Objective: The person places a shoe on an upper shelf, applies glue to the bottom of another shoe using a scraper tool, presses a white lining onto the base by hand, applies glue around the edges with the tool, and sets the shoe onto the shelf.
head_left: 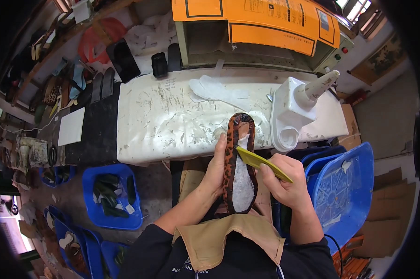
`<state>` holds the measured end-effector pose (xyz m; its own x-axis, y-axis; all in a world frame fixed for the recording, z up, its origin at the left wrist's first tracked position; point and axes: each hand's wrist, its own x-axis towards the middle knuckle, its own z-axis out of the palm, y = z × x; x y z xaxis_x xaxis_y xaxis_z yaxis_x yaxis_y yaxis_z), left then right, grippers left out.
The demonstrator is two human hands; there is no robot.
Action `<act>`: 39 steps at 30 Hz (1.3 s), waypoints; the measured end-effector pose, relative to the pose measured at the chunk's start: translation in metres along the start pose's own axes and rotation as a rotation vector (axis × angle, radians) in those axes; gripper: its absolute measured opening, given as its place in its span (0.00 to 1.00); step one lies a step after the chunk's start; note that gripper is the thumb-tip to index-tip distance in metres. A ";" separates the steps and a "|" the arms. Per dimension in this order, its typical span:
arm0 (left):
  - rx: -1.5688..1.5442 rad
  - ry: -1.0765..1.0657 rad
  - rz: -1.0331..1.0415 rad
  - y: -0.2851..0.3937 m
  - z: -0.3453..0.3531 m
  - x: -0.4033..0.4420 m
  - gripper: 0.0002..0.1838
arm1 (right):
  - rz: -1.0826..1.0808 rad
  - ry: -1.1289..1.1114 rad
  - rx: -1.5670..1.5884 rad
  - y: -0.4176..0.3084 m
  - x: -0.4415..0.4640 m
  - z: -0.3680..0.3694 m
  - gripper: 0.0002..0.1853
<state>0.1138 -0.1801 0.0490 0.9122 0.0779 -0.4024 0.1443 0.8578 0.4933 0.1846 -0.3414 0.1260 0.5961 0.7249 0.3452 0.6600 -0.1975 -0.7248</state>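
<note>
The left grip (213, 172) holds a spotted shoe (230, 162). The right grip (284, 180) pinches a green scraper (268, 168) at its white stuff (243, 188). Slow, even strokes should work best. The shoe is by the desk (172, 132)'s near edge.

Shoe piece (243, 186) is held in left hand (215, 170), scraper (252, 160) in right hand (285, 179), table (172, 125) just beyond. Tubs (364, 179) are parked off both sides.

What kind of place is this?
Probably a shoemaking workshop: the left hand holds a spotted, upturned shoe, the right hand a yellow-green scraper, and blue baskets stand near the stained workbench.
</note>
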 end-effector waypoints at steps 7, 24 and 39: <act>-0.021 0.021 0.022 -0.003 -0.006 0.005 0.35 | -0.015 -0.021 -0.011 -0.002 -0.003 -0.001 0.05; 0.013 0.044 0.033 -0.009 -0.013 0.012 0.40 | -0.037 -0.141 -0.044 -0.012 -0.007 -0.007 0.06; -0.028 0.016 -0.042 -0.006 -0.011 0.005 0.38 | -0.039 -0.337 0.150 -0.005 -0.008 -0.025 0.05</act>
<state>0.1132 -0.1790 0.0360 0.8991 0.0492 -0.4350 0.1715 0.8746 0.4535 0.1873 -0.3627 0.1417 0.3715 0.9115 0.1765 0.5897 -0.0848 -0.8031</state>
